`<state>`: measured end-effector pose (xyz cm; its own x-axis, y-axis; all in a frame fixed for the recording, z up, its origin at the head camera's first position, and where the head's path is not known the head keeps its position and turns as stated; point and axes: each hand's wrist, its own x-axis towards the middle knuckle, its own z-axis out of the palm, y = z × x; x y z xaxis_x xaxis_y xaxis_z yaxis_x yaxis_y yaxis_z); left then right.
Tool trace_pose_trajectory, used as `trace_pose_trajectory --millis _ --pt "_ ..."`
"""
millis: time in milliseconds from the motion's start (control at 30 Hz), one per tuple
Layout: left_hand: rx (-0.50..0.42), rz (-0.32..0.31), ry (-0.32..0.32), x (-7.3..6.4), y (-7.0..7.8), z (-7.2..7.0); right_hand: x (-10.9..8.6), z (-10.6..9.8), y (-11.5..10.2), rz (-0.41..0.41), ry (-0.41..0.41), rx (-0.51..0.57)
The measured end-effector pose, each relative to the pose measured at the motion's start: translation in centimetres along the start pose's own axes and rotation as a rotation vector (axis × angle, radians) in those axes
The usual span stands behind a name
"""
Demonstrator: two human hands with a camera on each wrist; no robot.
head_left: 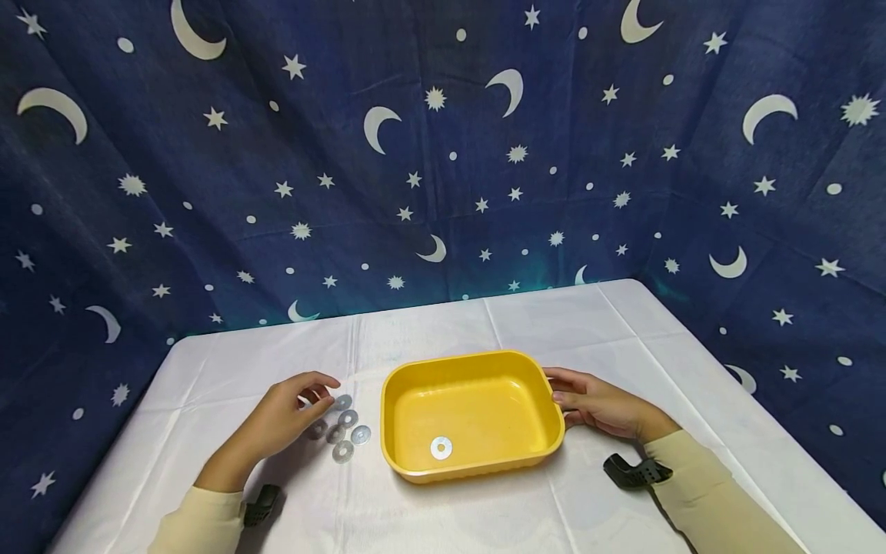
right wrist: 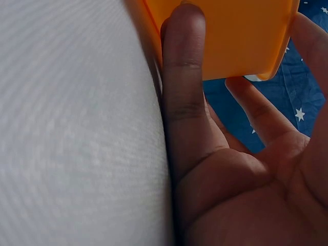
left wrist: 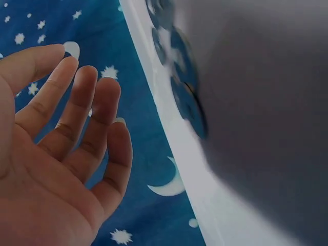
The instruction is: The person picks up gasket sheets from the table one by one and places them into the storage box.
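Several washers [head_left: 361, 441], left hand [head_left: 282, 414] parted beside them, right hand [head_left: 604, 404] spread against yellow tray [head_left: 477, 408]

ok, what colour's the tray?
Yellow tray, clearest in the head view; reads orange in right wrist.

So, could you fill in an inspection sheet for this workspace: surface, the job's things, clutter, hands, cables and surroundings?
Surface: white cloth, creased.
Tray: yellow, upright, one washer lying inside.
Loose washers: grouped beside the tray, some overlapping; exact count unclear.
Clutter: nothing seen.
Left hand: fingers loosely bent near the loose washers; nothing seen held, contact unclear.
Right hand: fingers hold the tray's right end.
Cables: nothing seen.
Surroundings: dark blue curtain with pale moons and stars.
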<state>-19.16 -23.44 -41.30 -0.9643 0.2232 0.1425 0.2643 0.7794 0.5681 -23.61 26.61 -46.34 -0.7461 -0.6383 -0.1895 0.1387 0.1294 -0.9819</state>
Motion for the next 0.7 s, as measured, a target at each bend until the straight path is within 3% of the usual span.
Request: trace_pose_trajectory --millis 200,467,700 --pt "0.003 -0.040 -0.017 -0.3 -1.5 -0.3 0.0 -0.1 0.0 0.003 0.001 0.002" --pt "-0.005 -0.146 -0.079 -0.7 -2.9 -0.8 0.0 0.0 0.1 0.011 0.013 0.005" --pt "-0.021 -0.176 -0.099 -1.1 -3.8 -0.9 0.1 0.0 0.1 0.031 0.035 -0.007"
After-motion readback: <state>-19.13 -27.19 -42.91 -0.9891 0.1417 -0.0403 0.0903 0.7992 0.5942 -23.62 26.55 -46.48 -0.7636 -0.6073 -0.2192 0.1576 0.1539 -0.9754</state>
